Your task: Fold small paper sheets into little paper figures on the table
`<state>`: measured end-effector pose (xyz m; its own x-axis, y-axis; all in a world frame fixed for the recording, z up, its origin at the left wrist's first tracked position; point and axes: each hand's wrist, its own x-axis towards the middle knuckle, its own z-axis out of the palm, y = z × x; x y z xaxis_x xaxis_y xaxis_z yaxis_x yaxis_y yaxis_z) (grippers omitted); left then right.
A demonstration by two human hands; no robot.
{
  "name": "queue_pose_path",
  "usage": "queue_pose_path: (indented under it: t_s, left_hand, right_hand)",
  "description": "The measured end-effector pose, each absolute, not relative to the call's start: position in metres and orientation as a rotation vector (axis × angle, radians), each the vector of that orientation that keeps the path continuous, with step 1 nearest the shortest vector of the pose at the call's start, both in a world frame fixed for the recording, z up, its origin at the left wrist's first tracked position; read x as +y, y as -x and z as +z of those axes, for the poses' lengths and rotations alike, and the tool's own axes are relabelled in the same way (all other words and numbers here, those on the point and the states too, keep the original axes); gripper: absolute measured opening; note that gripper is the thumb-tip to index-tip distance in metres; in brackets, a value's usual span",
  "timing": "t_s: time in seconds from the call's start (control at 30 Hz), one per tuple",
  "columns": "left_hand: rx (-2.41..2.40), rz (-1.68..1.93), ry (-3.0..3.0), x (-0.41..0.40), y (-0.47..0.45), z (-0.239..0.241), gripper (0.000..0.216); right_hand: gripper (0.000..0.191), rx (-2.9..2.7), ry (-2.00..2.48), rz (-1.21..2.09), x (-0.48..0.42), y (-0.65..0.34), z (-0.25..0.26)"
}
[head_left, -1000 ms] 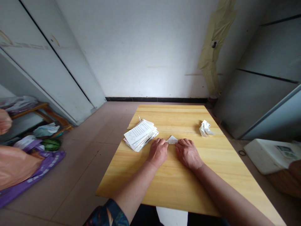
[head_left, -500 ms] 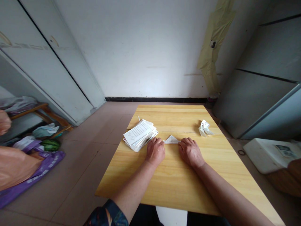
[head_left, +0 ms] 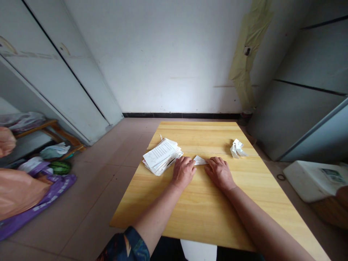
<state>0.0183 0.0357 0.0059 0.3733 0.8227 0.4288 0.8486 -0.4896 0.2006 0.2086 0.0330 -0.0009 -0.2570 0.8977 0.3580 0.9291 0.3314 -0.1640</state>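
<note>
A small piece of folded paper (head_left: 200, 160) with printed lines lies on the wooden table (head_left: 201, 214), its top coming to a point. My left hand (head_left: 184, 170) is closed on the paper's left end, fingers bent and pressed together. At the opposite end, my right hand (head_left: 219, 173) grips the paper with curled fingers. Both hands partly cover it. Just left of my left hand rests a loose stack of printed paper sheets (head_left: 161, 154). A crumpled white paper (head_left: 237, 148) sits beyond my right hand, toward the table's right edge.
A white wall (head_left: 174, 58) rises behind the table. To the left stand a pale cabinet (head_left: 73, 72) and a purple bag (head_left: 62, 186) near a watermelon (head_left: 60, 167). On the right are a grey cabinet-like unit (head_left: 296, 108) and a white box (head_left: 307, 181).
My left hand has shifted slightly right, closer to my right hand. Less of the folded paper shows between them, and its lower strip is now hidden. The stack and crumpled paper stay put.
</note>
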Motion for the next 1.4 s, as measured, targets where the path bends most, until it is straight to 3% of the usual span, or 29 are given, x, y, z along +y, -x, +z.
queue_pose_path:
  t_s: [0.27,0.63,0.87,0.97,1.17,1.4]
  left_hand:
    - [-1.564,-0.669,2.584,0.046,-0.04,0.015,0.008]
    - [-1.617,-0.612,2.516,0.052,-0.047,0.004,0.017]
    - [-1.61,-0.576,2.427,0.055,-0.047,-0.001,0.024]
    - [-1.633,-0.625,2.395,0.056,-0.044,0.001,0.024]
    - [-1.664,-0.801,2.345,0.053,-0.038,0.004,0.025]
    - [-1.666,-0.916,2.346,0.052,-0.036,0.001,0.022]
  right_hand:
    - [0.017,-2.228,1.611,-0.119,0.032,-0.207,0.001]
    - [0.02,-2.247,1.638,-0.111,0.03,-0.204,0.006]
    - [0.042,-2.166,1.631,-0.076,0.032,-0.205,0.002]
    - [0.049,-2.013,1.564,0.094,0.036,-0.208,-0.001]
    - [0.037,-1.737,1.518,0.606,0.046,-0.197,0.008]
    - [0.024,-1.603,1.652,0.66,0.056,-0.166,0.02]
